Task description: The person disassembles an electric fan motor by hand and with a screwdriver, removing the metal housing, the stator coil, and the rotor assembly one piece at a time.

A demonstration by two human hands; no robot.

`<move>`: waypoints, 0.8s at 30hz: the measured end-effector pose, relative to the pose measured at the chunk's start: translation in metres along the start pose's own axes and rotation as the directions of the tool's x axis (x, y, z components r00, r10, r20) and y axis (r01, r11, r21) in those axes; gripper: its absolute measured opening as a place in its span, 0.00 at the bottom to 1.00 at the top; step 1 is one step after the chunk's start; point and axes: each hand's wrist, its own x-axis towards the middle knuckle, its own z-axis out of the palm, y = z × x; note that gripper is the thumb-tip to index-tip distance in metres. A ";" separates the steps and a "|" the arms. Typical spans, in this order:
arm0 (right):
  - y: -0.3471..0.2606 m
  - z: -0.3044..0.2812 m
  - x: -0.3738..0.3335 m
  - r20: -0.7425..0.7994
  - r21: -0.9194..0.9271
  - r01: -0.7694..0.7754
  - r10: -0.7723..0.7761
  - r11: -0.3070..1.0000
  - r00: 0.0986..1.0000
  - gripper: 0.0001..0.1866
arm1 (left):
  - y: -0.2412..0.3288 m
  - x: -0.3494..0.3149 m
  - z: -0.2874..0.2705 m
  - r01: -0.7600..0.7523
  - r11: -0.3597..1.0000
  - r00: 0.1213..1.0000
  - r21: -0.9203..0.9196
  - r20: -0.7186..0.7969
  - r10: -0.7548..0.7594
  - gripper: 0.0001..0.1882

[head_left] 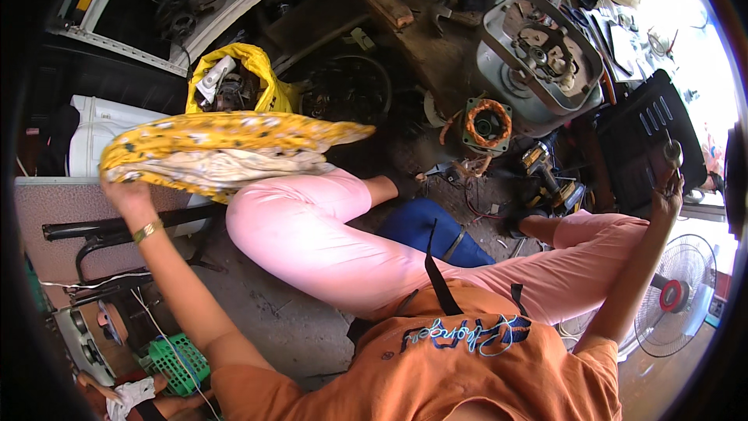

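Note:
My left hand (130, 196) is closed on the edge of a yellow patterned cloth (234, 134) with a pale underside. The cloth spreads sideways over my left knee, its far end smeared by motion. Out to the right, my right hand (666, 196) is raised, its fingers closed round a small metal part with a round end (673, 153). What kind of part it is, I cannot make out. In front of me a motor stator with orange windings (488, 125) stands beside a large grey metal housing (538, 62).
A yellow bag (274, 84) holding metal parts stands behind the cloth. A yellow and black cordless drill (539, 165) lies right of the stator. Near my right arm are a black slotted panel (650, 121) and a fan (676, 296). A green basket (175, 366) sits at lower left.

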 end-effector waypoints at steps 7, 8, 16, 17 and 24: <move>-0.058 -0.020 0.002 -0.009 -0.066 0.112 -0.113 0.991 0.994 0.15 | 0.111 0.028 -0.075 -0.156 0.987 0.979 -0.031 0.132 0.158 0.23; -0.063 -0.019 0.004 0.013 -0.075 0.088 -0.087 0.993 0.996 0.15 | 0.113 0.031 -0.075 -0.277 0.951 0.957 0.137 0.133 0.259 0.21; -0.031 0.021 0.021 0.000 0.029 -0.059 0.059 0.998 0.998 0.14 | 0.066 -0.007 -0.030 -0.430 0.868 0.902 0.247 0.148 0.405 0.20; -0.029 0.022 0.023 0.004 0.016 -0.038 0.038 0.999 0.999 0.14 | 0.062 -0.005 -0.032 -0.410 0.875 0.912 0.256 0.105 0.396 0.20; -0.013 0.015 0.034 0.040 -0.006 -0.040 0.040 0.999 0.998 0.12 | 0.077 0.000 -0.039 -0.317 0.934 0.937 0.167 -0.099 0.336 0.26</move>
